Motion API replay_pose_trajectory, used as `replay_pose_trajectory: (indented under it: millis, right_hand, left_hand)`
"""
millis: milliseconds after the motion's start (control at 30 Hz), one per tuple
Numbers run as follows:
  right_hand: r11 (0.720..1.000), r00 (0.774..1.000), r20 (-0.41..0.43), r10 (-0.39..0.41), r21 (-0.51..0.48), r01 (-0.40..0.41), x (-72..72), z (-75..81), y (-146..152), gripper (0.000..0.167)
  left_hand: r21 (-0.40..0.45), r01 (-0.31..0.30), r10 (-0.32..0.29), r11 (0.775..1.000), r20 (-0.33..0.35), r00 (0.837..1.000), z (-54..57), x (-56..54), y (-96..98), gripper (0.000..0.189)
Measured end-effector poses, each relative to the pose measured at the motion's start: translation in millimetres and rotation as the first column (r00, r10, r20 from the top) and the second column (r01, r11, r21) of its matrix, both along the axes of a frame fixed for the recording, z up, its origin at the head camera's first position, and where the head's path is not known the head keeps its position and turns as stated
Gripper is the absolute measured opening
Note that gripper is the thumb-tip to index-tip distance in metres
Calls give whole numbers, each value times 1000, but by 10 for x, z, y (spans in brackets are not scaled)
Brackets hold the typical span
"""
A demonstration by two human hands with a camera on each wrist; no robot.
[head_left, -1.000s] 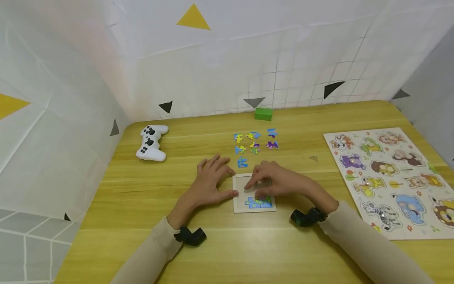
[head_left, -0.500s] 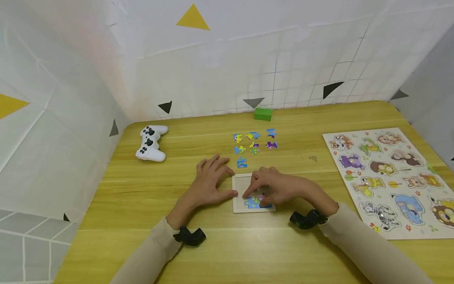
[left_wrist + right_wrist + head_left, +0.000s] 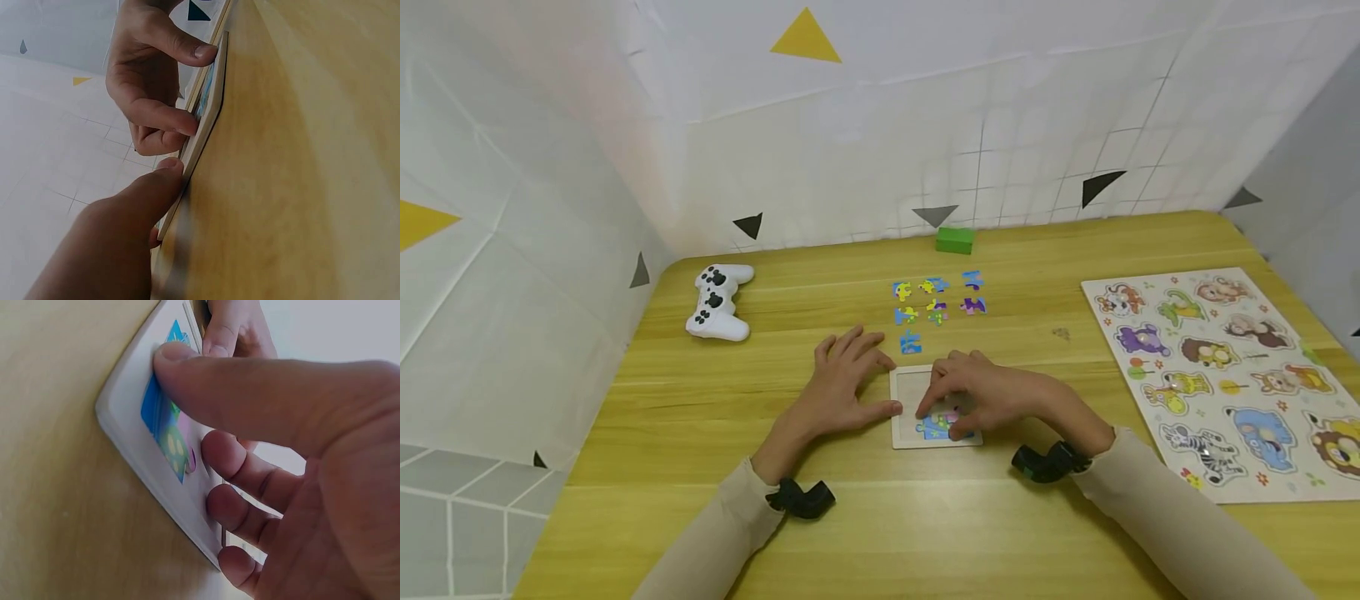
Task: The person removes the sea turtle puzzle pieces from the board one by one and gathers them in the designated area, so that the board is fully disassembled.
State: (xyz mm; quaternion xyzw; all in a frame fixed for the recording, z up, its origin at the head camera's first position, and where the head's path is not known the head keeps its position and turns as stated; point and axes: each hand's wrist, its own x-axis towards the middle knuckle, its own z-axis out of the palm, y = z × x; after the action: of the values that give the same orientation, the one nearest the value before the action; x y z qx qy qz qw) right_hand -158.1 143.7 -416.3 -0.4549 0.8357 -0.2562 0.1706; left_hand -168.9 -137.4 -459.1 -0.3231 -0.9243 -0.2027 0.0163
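A small pale puzzle tray [image 3: 895, 427] lies flat on the table, with joined jigsaw pieces [image 3: 934, 430] along its near right side. They show blue, green and pink in the right wrist view. My left hand [image 3: 838, 396] rests at the tray's left side, fingers spread and thumb against the rim. Over the tray, my right hand [image 3: 1000, 393] presses its thumb [image 3: 206, 381] on the blue part of the pieces. Its index fingertip touches near their left end, apart from the thumb; the other fingers bend over the tray. The hand partly hides the pieces.
Behind the tray lie several loose jigsaw pieces [image 3: 910, 342], with a green block [image 3: 954, 241] by the wall. A white game controller [image 3: 719, 302] is at the back left. At right lies a large animal puzzle board [image 3: 1232, 387]. Each wrist carries a black camera mount [image 3: 803, 500].
My right thumb has shifted slightly over the pieces and the fingers have moved a little, showing more pink between thumb and index finger. My left hand stays at the tray's edge.
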Motion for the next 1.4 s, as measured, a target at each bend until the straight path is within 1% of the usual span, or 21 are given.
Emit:
replay_pose_trajectory:
  millis: [367,800,1000,1100,1267,1400]
  right_hand:
    - [1000,1000,19,-3,-11,3,10,20,-5,40]
    - [1000,1000,28,5,-24,-5,16,17,-14,42]
    - [1000,998,66,-2,-29,4,29,10,-19,42]
    - [999,997,83,8,-42,-5,32,8,-27,41]
    - [998,994,106,15,-57,-9,36,-3,-34,37]
    - [998,992,128,0,-61,7,38,-13,-46,34]
  left_hand:
    - [1,-4,4,1000,8,1000,-8,-11,3,52]
    - [13,6,-6,1000,0,1000,13,11,-8,52]
    - [18,9,-9,1000,3,1000,14,12,-1,52]
    - [20,8,-8,1000,7,1000,16,11,-3,52]
    - [20,6,-6,1000,8,1000,10,6,-5,52]
    - [17,4,-4,1000,7,1000,-1,2,-5,52]
